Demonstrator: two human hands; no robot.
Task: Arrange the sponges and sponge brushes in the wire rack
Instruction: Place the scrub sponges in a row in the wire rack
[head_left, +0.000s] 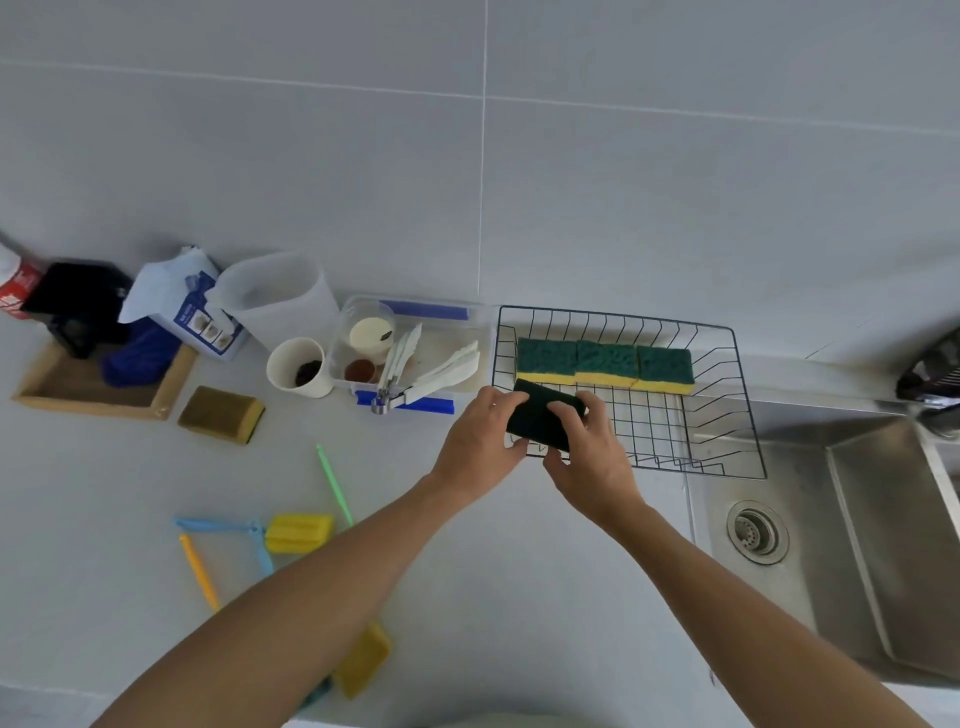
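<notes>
Green-faced sponge (543, 421) is pinched between both hands at the rack's (748, 395) front-left corner, just over the wire rim. Left hand (480, 436) grips its left end, thumb under, fingers curled over the top. Right hand (589, 452) grips the right end the same way. Sponge sits tilted, dark scrub side up.

Rack is at the counter's (519, 571) back edge vs. the tiled wall, right beside the sink (857, 519). Three sponges (605, 364) w/ green tops and yellow bases lie side by side, touching, along the rack's back wall. Rest of the rack floor is bare wire.

Worn sponge (221, 414) lies on the counter left of centre, near a wooden tray (52, 395). Toward the counter's front-left: yellow brush (298, 532) w/ blue handle, an orange handle (200, 571) and a green handle (335, 483), well apart from the rack. Another yellow sponge head (363, 660) shows at the front edge, partly hidden by the left forearm.

Clear tub (467, 325) w/ white utensils sits just left of the rack; paper cup (300, 367) beside it.
</notes>
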